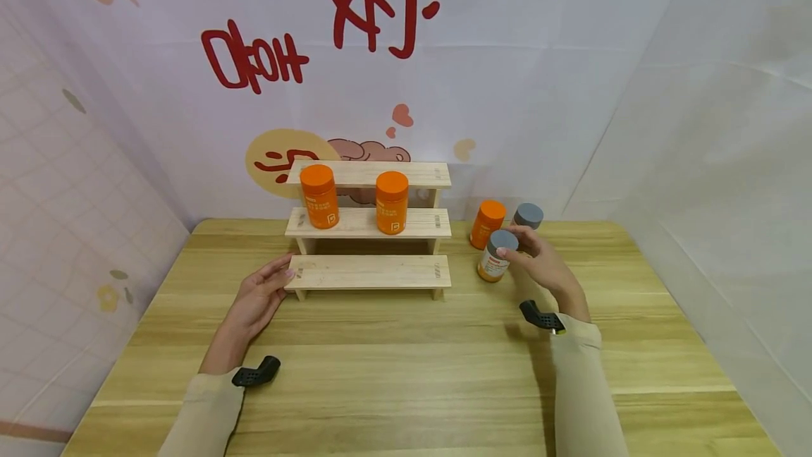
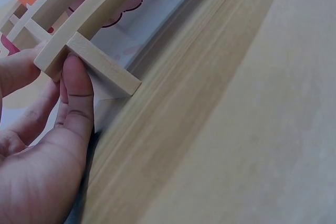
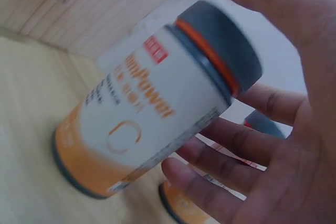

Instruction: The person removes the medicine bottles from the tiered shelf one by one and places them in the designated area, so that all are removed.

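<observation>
In the head view my left hand [image 1: 261,296] holds the left end of a three-step wooden display rack [image 1: 371,272] at its lowest step. The left wrist view shows the thumb [image 2: 79,80] against the board's underside, by the leg. My right hand [image 1: 540,265] is around a white-and-orange supplement bottle [image 1: 495,259] with a grey lid, standing right of the rack. In the right wrist view its fingers [image 3: 236,135] spread loosely behind the bottle [image 3: 152,103], and the thumb passes above the lid; firm contact is not visible.
Two orange bottles, one left [image 1: 320,197] and one right [image 1: 392,204], stand on the middle step. An orange bottle [image 1: 488,223] and another grey-lidded bottle [image 1: 528,215], partly hidden by my right hand, stand behind on the wooden table [image 1: 393,372]. A printed cloth [image 1: 520,90] hangs behind.
</observation>
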Tool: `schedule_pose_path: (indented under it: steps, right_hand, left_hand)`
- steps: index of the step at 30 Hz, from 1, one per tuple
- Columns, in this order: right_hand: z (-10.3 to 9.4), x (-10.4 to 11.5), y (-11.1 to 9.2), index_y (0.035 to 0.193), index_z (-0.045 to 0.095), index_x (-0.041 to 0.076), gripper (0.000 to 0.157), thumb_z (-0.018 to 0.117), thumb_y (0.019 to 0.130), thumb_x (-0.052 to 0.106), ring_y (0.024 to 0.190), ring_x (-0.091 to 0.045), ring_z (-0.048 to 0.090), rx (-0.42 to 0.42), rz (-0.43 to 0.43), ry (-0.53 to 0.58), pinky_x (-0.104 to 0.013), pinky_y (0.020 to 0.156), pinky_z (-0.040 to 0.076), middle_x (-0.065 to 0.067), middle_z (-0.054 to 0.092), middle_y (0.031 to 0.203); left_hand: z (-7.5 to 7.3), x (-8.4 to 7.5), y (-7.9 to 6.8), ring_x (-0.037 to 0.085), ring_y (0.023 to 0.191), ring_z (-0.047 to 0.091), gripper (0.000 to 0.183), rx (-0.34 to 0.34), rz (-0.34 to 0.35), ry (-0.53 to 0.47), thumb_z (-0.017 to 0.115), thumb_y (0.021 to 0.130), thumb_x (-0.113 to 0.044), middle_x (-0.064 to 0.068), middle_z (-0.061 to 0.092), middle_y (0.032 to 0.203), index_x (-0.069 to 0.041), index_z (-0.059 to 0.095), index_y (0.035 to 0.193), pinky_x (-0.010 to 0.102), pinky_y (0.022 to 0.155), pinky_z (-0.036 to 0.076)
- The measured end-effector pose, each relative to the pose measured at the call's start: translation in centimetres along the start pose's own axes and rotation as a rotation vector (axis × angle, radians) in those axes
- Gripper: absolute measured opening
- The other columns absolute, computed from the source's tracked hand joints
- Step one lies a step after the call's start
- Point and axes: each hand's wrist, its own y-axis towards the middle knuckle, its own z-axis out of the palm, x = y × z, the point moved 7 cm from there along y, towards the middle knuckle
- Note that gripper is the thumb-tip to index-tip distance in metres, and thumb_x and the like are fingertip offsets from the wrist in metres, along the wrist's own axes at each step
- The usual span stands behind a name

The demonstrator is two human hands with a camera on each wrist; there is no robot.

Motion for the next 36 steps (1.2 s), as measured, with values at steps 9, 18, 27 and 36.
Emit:
schedule_pose_path:
  steps: [9, 18, 27, 36]
  right_hand:
    - [-0.9, 3.1, -0.1, 0.15, 0.048, 0.008, 0.055, 0.064, 0.103, 0.033, 0.125, -0.018, 0.056, -0.124, -0.14, 0.004, -0.016, 0.099, 0.046, -0.019, 0.058, 0.144]
    - [-0.9, 6.2, -0.8, 0.148, 0.049, 0.007, 0.055, 0.07, 0.1, 0.022, 0.133, -0.036, 0.052, -0.207, -0.244, 0.048, -0.044, 0.117, 0.042, -0.021, 0.054, 0.144]
    - [0.9, 8.9, -0.8, 0.153, 0.043, 0.012, 0.065, 0.074, 0.096, 0.014, 0.143, -0.038, 0.044, -0.218, -0.33, 0.079, -0.055, 0.121, 0.033, -0.016, 0.046, 0.155]
    - [3.9, 10.1, -0.3, 0.158, 0.036, 0.024, 0.076, 0.076, 0.094, 0.016, 0.147, -0.036, 0.04, -0.189, -0.36, 0.057, -0.057, 0.122, 0.032, -0.007, 0.04, 0.161]
  left_hand:
    - [0.1, -0.2, -0.2, 0.0, 0.115, 0.062, 0.065, 0.009, 0.009, 0.003, 0.06, 0.104, -0.008, -0.011, 0.057, 0.13, 0.002, 0.028, 0.16, 0.016, 0.094, 0.054]
    - [0.1, -0.3, -0.2, 0.001, 0.114, 0.063, 0.066, 0.006, 0.014, 0.0, 0.061, 0.103, -0.009, -0.01, 0.057, 0.13, 0.003, 0.029, 0.159, 0.017, 0.093, 0.055]
    - [-0.1, -0.1, -0.3, 0.001, 0.114, 0.063, 0.064, -0.005, -0.002, 0.002, 0.061, 0.104, -0.009, -0.01, 0.055, 0.132, 0.0, 0.032, 0.159, 0.017, 0.093, 0.055]
    - [0.0, -0.2, -0.2, 0.0, 0.113, 0.062, 0.068, 0.01, 0.007, 0.016, 0.058, 0.105, -0.008, -0.01, 0.054, 0.132, 0.004, 0.022, 0.161, 0.015, 0.091, 0.054]
